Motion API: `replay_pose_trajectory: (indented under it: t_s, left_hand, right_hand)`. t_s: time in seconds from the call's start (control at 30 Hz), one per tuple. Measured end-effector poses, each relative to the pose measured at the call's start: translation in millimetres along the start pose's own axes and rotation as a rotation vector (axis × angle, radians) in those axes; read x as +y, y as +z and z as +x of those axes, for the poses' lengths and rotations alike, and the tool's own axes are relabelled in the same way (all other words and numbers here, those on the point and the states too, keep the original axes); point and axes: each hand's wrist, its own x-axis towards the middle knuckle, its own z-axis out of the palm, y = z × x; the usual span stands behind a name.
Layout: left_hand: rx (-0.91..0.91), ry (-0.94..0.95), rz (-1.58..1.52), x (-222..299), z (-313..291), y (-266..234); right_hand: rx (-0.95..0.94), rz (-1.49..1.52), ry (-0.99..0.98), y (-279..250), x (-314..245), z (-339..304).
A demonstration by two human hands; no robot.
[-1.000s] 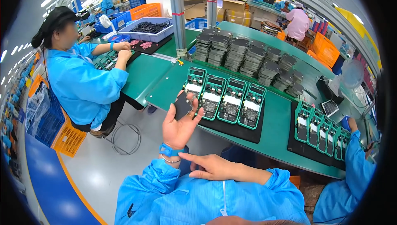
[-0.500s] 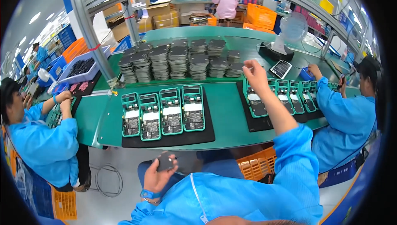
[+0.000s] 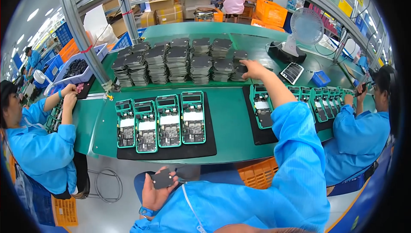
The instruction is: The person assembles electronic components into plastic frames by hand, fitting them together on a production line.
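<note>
In the head view, four green-framed devices point(image 3: 168, 121) are lying side by side, boards exposed, on the black mat point(image 3: 210, 149) in front of you. Nearer your body than that mat, your left hand point(image 3: 156, 194) is holding a dark plate point(image 3: 162, 179) over your lap, its thumb and fingers gripping opposite edges. Beyond the mat, stacks of dark plates point(image 3: 177, 57) are standing on the green table point(image 3: 231, 117). Your right hand point(image 3: 256, 70) is hovering at the right end of those stacks, past the mat and off to its right, with its fingers bending toward the pile; I can't tell whether they are gripping anything. A second black mat point(image 3: 265, 137) is lying to the right of the first, carrying more devices of the same kind.

You seem to be picking from the stacks with your right hand. As I judge it, the next move is calling for a light pinch on a single piece, without dragging its neighbours, while your left hand is steadying its own.
</note>
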Motion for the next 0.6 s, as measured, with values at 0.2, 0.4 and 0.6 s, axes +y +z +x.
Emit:
replay_pose_trajectory:
  t_s: [0.2, 0.4, 0.6]
  left_hand:
    - [-0.075, -0.001, -0.058, 5, 14, 16]
    - [-0.199, -0.087, 0.014, 4, 34, 49]
    - [-0.329, -0.189, 0.037, -18, 52, 59]
  right_hand:
    - [0.068, 0.123, -0.144, -6, 6, -5]
    - [0.222, 0.025, -0.014, -50, -34, -64]
    - [-0.096, 0.411, -0.736, -26, -178, -189]
